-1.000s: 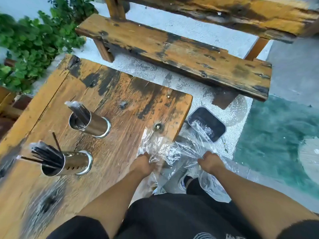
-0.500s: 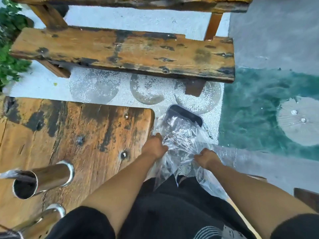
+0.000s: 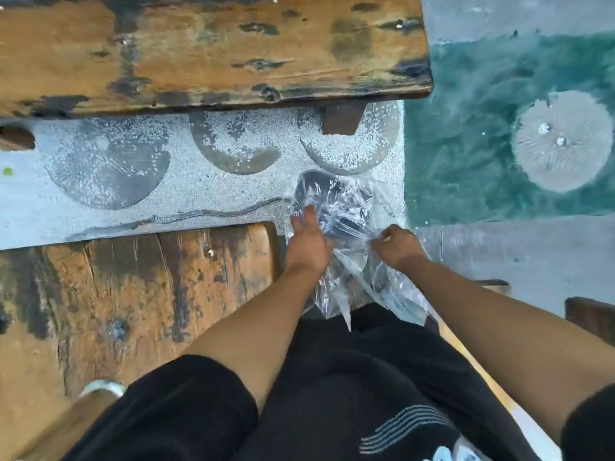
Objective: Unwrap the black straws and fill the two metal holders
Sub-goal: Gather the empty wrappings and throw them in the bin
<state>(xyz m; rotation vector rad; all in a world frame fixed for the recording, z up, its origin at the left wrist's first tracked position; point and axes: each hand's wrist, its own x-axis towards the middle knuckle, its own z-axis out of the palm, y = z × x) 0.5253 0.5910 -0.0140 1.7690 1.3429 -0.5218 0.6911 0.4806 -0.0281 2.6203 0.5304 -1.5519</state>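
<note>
Centre of the frame: crumpled clear plastic wrapping [image 3: 336, 207], bunched over a dark, rounded container [image 3: 314, 186] standing on the pale speckled ground [image 3: 186, 194]. Container mostly veiled by glare and creases in the film; only its dark rim legible at the top, shape otherwise hard to make out. No black straws discernible anywhere; cannot tell whether any lie under the film.

Left hand [image 3: 307, 242] just left of centre, fingers extended forward and pressed flat into the plastic, thumb side partly buried in the folds. Right hand [image 3: 394, 244] slightly right of centre, curled into a tight fist with a pinch of the film drawn taut between it and the left hand. Fingertips of the right hand tucked under, not visible. A tail of the wrapping trailing down toward the dark clothing in the lower middle, its lower end lost against the black fabric [image 3: 349, 377].

Lower left: worn orange-brown wooden tabletop [image 3: 133, 294], cut off by the left edge. At the bottom left, only a curved sliver of a shiny metal holder's rim [image 3: 103, 385], the rest hidden behind the black sleeve; contents not visible. Second holder out of view.

Top of the frame: weathered wooden bench plank [image 3: 206, 51], cropped above. Right side: green painted floor [image 3: 499, 134], blurred.
</note>
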